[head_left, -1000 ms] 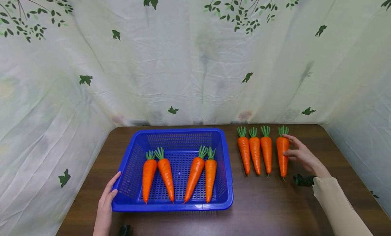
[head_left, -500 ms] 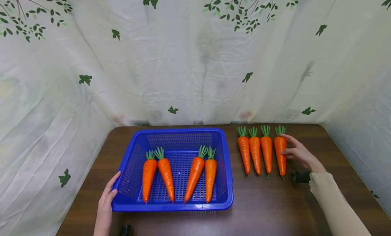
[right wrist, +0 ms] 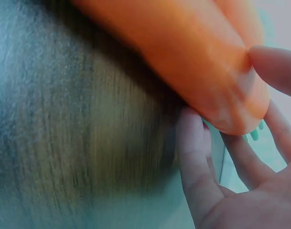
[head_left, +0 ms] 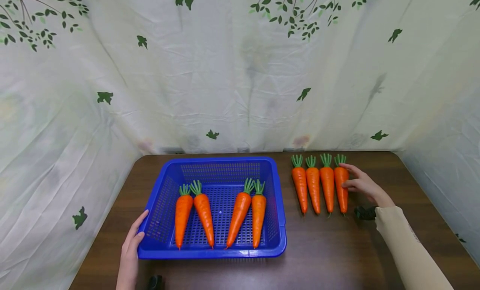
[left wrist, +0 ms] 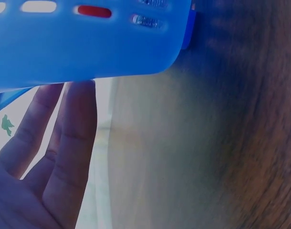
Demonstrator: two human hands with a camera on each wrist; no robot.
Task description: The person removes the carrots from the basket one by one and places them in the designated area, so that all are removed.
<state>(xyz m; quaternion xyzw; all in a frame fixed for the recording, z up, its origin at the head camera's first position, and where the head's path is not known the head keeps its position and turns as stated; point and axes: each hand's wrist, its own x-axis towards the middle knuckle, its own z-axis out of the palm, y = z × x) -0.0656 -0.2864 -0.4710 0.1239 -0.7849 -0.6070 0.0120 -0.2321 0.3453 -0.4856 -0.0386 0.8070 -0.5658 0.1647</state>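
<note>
My right hand point(head_left: 364, 185) holds an orange carrot point(head_left: 341, 188) with green stems by its thick upper end, at the right end of a row of carrots point(head_left: 327, 188) on the table. In the right wrist view, thumb and fingertips lie on different sides of the carrot point(right wrist: 202, 71). My left hand point(head_left: 131, 244) rests against the left rim of a blue plastic basket point(head_left: 210, 254). Its fingers point(left wrist: 73, 148) look straight in the left wrist view and partly disappear behind the basket's edge. Inside the basket, carrots point(head_left: 203, 217) lie in two pairs, left and right.
The dark wooden table point(head_left: 318, 252) is backed and flanked by pale cloth point(head_left: 240, 73) with printed leaves. A black band point(head_left: 365, 213) sits below my right wrist; another dark piece point(head_left: 155, 282) is near the front edge.
My right hand has slid the rightmost carrot left, closing most of the gap to its neighbour. The left hand and the basket have stayed put.
</note>
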